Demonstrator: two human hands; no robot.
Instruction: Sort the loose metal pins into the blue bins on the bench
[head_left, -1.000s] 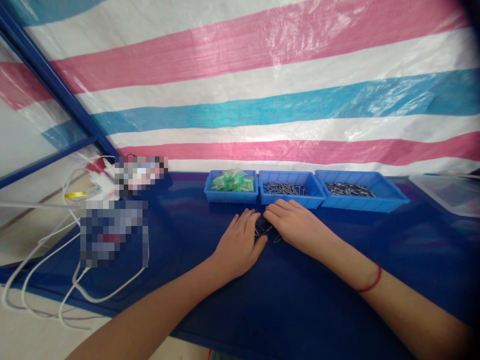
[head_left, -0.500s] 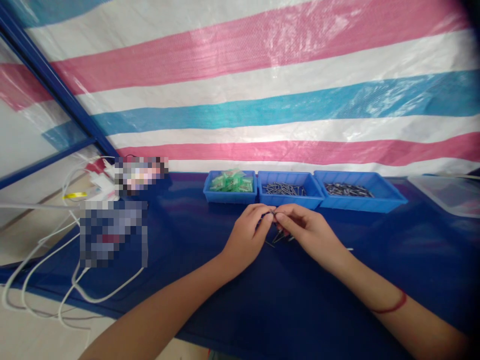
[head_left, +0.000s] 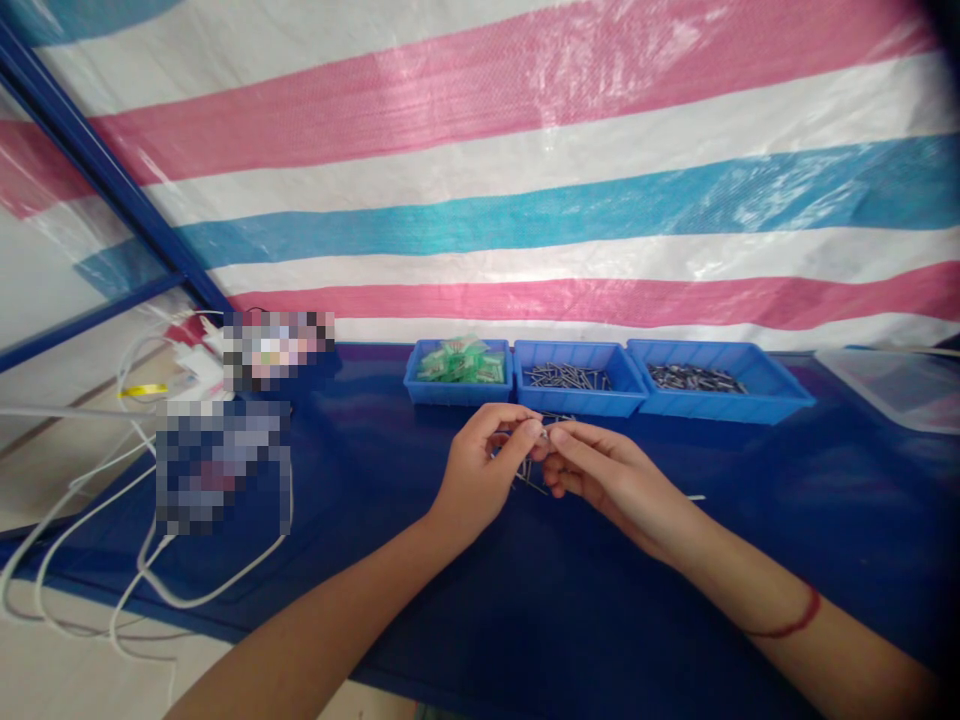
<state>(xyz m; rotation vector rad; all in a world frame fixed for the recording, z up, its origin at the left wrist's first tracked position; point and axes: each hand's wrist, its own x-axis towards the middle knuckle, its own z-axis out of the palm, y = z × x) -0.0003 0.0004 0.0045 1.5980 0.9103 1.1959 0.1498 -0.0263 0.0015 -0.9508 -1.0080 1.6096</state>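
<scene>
My left hand (head_left: 484,465) and my right hand (head_left: 611,470) meet over the table, thumb and fingers of each pinched together. Between the fingertips shows a small shiny metal part (head_left: 545,433), too small and covered to name. Several thin metal screws or nails (head_left: 531,484) lie loose on the table under and behind the hands, partly hidden by the fingers. Just beyond, a blue bin (head_left: 577,403) holds long thin metal fasteners. To its left stands a blue bin (head_left: 457,396) with green plastic packets (head_left: 461,362); the right-hand blue bin (head_left: 772,385) contains short dark metal pieces (head_left: 694,379).
White cables (head_left: 217,598) and a blurred-out object (head_left: 221,465) occupy the left of the blue table (head_left: 600,630). A clear plastic lid or tray (head_left: 892,385) is at the back right. Behind the bins hangs a striped sheet (head_left: 480,230). A small white strip (head_left: 697,497) lies near my right forearm.
My left hand has shifted slightly left and its grip has turned. The fingers of my right hand have uncurled a little below the pinch, and the shiny part shows more clearly.
</scene>
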